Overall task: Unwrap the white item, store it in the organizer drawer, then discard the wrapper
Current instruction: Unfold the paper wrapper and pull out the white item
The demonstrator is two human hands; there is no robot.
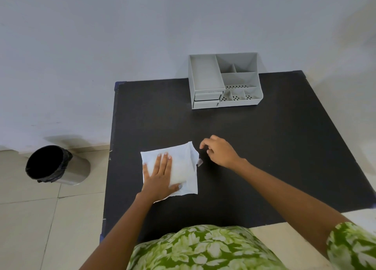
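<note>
Lying at the frame's lower centre on the black table, the white item is sitting in its opened wrapper, partly hiding under the flat, open left hand. Just right, the right hand is hovering loosely curled, holding nothing. The grey organizer is standing upper centre, drawers closed; a bin is showing at left.
</note>
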